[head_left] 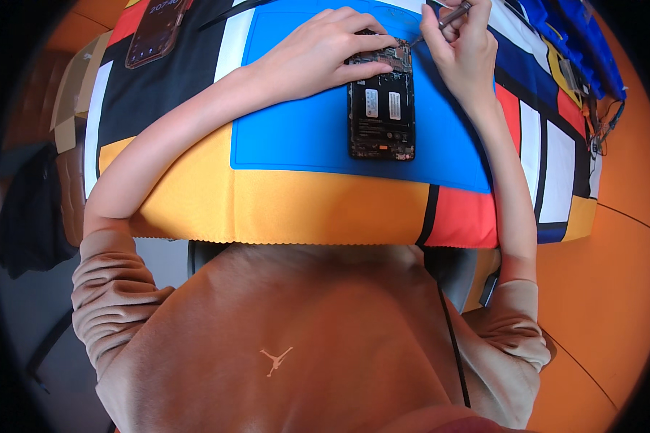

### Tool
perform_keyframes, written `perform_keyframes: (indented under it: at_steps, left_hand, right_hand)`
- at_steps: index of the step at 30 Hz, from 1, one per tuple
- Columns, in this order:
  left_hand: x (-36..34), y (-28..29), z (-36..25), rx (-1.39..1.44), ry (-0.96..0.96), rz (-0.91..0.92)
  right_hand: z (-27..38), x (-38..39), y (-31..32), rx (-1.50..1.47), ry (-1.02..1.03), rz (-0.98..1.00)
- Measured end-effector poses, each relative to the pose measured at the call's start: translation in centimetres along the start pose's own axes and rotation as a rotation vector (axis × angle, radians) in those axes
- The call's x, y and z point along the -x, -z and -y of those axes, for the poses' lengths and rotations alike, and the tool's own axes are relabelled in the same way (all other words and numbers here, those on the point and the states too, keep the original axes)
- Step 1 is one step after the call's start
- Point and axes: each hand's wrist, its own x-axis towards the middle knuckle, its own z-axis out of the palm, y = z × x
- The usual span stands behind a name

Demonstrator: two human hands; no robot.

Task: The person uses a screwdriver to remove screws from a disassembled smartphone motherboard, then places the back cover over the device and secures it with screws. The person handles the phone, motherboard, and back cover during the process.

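An opened smartphone (381,108) lies on a blue work mat (296,137), its dark inside facing up, with a black battery and bare circuit board. My left hand (318,54) rests over its far end from the left. The thumb and index finger are stretched out and apart, touching the board area. In my right hand (464,54) is a slim dark screwdriver (455,14), pinched between the fingers. Its shaft slants down left to the phone's far right corner. The exact spot under the tip is too small to make out.
Another phone (154,32) with a lit screen lies at the far left of the patterned tablecloth (325,209). Blue plastic bins (581,43) stand at the far right, with thin wires (605,130) beside them. A cardboard box (79,94) is at the left edge.
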Motion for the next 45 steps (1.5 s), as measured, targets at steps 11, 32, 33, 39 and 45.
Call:
perform_keyframes:
  at_steps: [11, 32, 33, 39, 45]
  left_hand:
    - [-0.5, 0.0, -0.1, -0.129, -0.087, -0.085]
    - [-0.4, 0.9, -0.7, -0.099, 0.002, 0.050]
    - [-0.5, 0.9, -0.7, -0.100, -0.004, 0.045]
    - [-0.7, 1.2, -0.9, -0.070, 0.009, 0.046]
    - [-0.9, 1.3, -1.1, -0.052, 0.000, 0.031]
  right_hand:
    - [0.1, -0.4, 0.7, 0.017, -0.083, 0.051]
    - [-1.0, 0.7, -0.8, -0.090, -0.094, -0.090]
    - [-1.2, 0.9, -0.8, -0.143, -0.092, -0.114]
    - [-2.3, 1.8, -1.2, -0.432, -0.240, -0.272]
    - [-3.4, 0.9, -1.3, -0.342, -0.348, -0.253]
